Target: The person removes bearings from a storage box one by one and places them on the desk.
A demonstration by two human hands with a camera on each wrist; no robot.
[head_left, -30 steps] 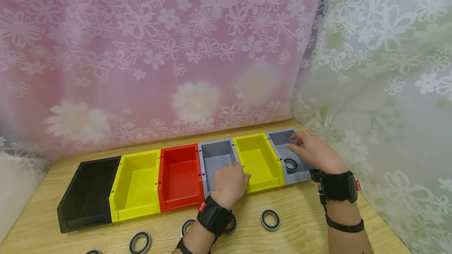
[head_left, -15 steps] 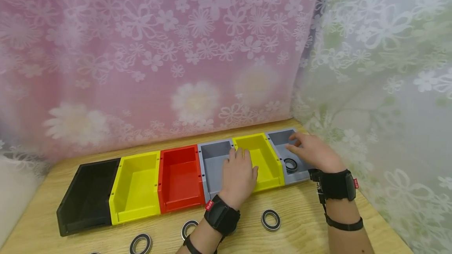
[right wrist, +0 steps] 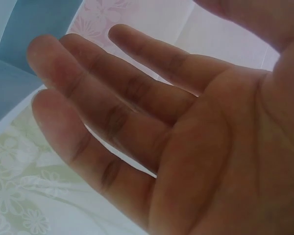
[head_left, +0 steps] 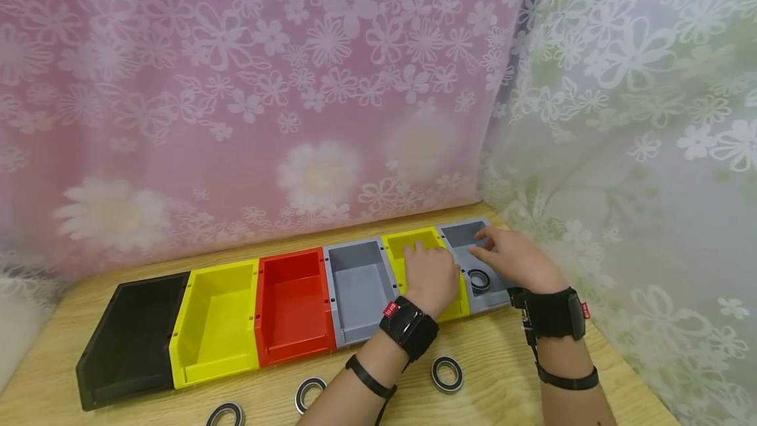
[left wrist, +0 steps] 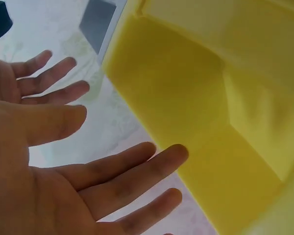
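Note:
My left hand (head_left: 433, 276) hovers over the right-hand yellow bin (head_left: 455, 309), its back toward the head camera. In the left wrist view its fingers (left wrist: 132, 188) spread loosely beside that bin's wall, holding nothing. My right hand (head_left: 523, 258) hangs over the grey bin (head_left: 462, 234) at the row's right end, fingers relaxed and palm bare in the right wrist view. A black-sealed ball bearing (head_left: 470, 281) leans inside that grey bin, just below the right fingertips. On the wood in front lie more bearings, one (head_left: 435, 375) between the forearms and another (head_left: 299, 394) partly behind the left forearm.
Leftward in the row stand another grey bin (head_left: 361, 284), a red bin (head_left: 296, 301), a yellow bin (head_left: 221, 314) and a black bin (head_left: 133, 340). A further bearing (head_left: 227, 406) is cut by the lower frame edge. Floral curtains (head_left: 331, 84) hang behind and at right.
My left hand has moved right, from the middle grey bin to over the right-hand yellow bin. My right hand stays over the end grey bin. The view has shifted slightly.

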